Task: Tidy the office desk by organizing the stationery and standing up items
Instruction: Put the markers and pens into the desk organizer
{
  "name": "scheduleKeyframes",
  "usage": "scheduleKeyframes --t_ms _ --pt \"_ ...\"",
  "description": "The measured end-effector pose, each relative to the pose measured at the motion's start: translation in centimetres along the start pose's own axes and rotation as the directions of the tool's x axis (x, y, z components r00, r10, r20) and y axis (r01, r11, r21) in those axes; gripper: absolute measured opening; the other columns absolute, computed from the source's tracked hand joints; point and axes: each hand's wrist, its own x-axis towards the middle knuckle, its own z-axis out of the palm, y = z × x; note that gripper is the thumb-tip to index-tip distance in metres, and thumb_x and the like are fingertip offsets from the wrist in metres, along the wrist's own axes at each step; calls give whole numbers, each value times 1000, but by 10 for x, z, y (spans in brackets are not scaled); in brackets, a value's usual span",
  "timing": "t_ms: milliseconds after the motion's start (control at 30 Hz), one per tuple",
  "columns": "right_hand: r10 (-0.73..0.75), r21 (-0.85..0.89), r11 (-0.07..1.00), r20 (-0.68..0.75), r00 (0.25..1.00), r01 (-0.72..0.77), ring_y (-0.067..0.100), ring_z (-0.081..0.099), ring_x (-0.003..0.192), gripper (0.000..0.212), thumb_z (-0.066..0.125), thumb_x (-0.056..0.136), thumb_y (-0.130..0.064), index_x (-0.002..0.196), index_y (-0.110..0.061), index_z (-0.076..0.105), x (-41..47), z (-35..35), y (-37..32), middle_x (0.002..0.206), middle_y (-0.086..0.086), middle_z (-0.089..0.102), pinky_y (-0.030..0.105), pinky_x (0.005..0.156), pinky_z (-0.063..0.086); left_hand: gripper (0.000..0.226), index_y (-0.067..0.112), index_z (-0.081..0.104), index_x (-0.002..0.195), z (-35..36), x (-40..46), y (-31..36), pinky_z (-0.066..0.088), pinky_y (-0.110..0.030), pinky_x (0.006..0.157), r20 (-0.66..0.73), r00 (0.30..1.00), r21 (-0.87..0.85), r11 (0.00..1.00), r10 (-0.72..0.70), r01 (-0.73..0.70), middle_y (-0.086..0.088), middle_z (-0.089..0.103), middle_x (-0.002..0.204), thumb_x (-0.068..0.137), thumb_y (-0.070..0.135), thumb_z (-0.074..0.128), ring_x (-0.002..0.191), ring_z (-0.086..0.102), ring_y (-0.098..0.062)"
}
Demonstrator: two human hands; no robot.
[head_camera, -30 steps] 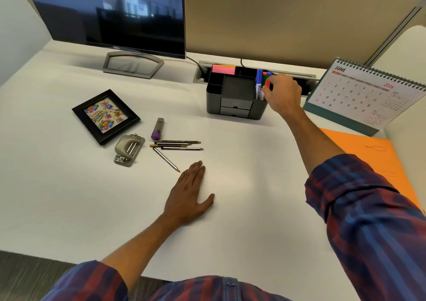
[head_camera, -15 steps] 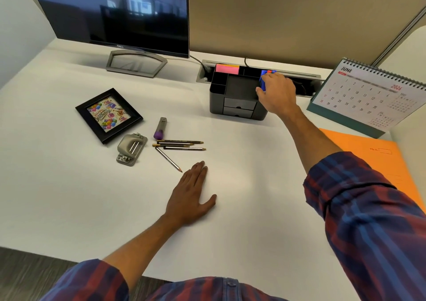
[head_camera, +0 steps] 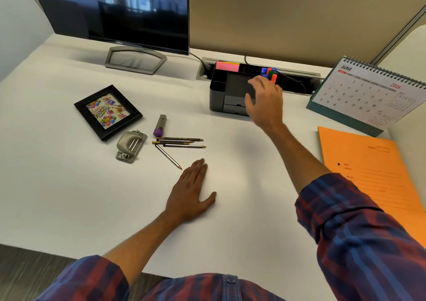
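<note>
- Organizer (head_camera: 221,93): black, at the back of the desk (head_camera: 253,162), in front of the cable slot (head_camera: 297,74).
- Organizer contents: markers (head_camera: 269,73) upright in the rear right compartment, caps blue, green and orange; pink sticky pad (head_camera: 227,66) in the rear left compartment; small left cells and wide middle tray look bare; two front drawers pushed in.
- Right hand (head_camera: 265,102): above the organizer's right front, fingers loosely spread, gripping nothing; contact with the organizer cannot be told.
- Left hand (head_camera: 191,192): flat on the desk, palm down, fingers together, thumb out.
- Pencils (head_camera: 179,142): four loose on the desk, just beyond the left fingertips.
- Lead case (head_camera: 160,125), hole punch (head_camera: 130,146) and frame (head_camera: 107,112): flat, left of the pencils.
- Calendar (head_camera: 368,95): standing at right; orange folder (head_camera: 373,174) flat in front of it.
</note>
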Motion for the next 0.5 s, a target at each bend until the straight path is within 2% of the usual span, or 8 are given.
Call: scheduleKeyframes --t_ms 67,167,333,500 --pt "-47 84 995 -40 998 50 22 60 103 25 57 85 -19 107 -13 67 -16 8 -14 109 4 67 37 91 41 82 13 22 153 0 0 0 13 -30 120 -2 1000 -4 1000 0 0 1 12 162 89 59 43 149 9 -12" --pt "-64 202 978 84 994 46 24 65 91 17 60 85 -18 97 -12 72 -43 25 -35 99 4 72 37 83 46 82 12 23 153 -1 0 1 12 -30 120 -4 1000 -6 1000 1 -1 0 13 162 88 58 42 149 10 -13" --pt "-42 289 953 407 912 -85 21 63 98 22 60 91 -27 108 -18 71 -82 50 -65 110 1 70 37 88 48 82 11 24 152 -1 1 1 15 -33 120 -5 1000 5 1000 3 -3 -2 16 162 89 58 44 149 11 -14" --pt "-50 296 948 501 864 -116 22 56 103 28 52 97 -29 115 -17 70 -96 62 -82 114 3 66 36 84 45 81 10 26 152 -2 0 1 18 -34 120 -8 1000 8 1000 4 -4 -5 19 161 89 57 46 148 14 -16"
